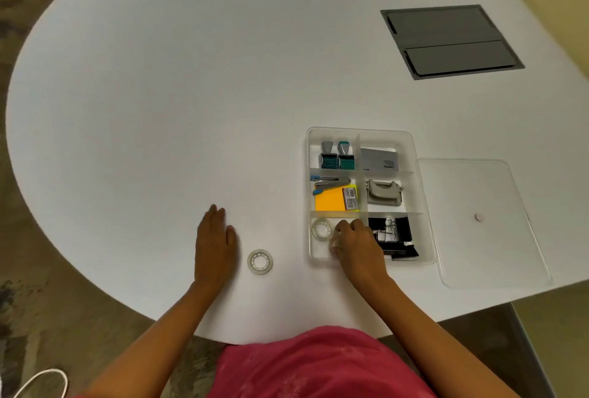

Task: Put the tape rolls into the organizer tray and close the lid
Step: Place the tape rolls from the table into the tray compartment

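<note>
A clear organizer tray (411, 139) stands on the white table, its lid (497, 247) lying flat to its right. One clear tape roll (322, 229) lies in the tray's near-left compartment. My right hand (358, 243) is inside that same compartment, fingers closed on a second clear tape roll (334, 243), partly hidden by the fingers. A third tape roll (260, 261) lies flat on the table left of the tray. My left hand (215, 243) rests palm down on the table just left of that roll, holding nothing.
The tray's other compartments hold stamps (337, 157), a stapler and orange sticky notes (331, 201), a hole punch (384, 194), cards (379, 159) and black binder clips (393, 235). A grey cable hatch (449, 42) sits in the table at the far right.
</note>
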The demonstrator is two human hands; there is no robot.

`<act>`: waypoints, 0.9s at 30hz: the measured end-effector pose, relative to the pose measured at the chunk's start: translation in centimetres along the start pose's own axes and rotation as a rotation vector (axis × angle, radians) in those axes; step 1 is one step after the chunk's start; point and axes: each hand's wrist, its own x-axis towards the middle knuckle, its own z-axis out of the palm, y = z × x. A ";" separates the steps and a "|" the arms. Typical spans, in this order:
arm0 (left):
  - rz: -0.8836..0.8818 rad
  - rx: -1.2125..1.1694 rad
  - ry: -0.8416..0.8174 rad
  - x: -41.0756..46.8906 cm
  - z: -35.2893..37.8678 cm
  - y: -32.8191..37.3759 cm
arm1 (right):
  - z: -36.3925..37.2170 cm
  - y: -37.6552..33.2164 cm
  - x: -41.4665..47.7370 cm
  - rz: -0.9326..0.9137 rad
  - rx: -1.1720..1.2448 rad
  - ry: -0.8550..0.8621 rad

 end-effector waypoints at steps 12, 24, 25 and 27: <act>0.035 0.129 -0.163 -6.6 2.3 2.9 | 0.0 1.5 -5.5 -0.267 0.197 0.226; 0.134 -0.131 -0.123 -6.0 0.7 8.5 | -0.2 1.4 -6.3 -0.345 0.383 0.290; 0.140 -0.156 -0.131 -5.9 0.7 9.3 | -0.3 1.2 -6.2 -0.358 0.416 0.279; 0.144 -0.186 -0.152 -5.9 1.1 10.9 | -0.6 0.7 -6.1 -0.381 0.479 0.251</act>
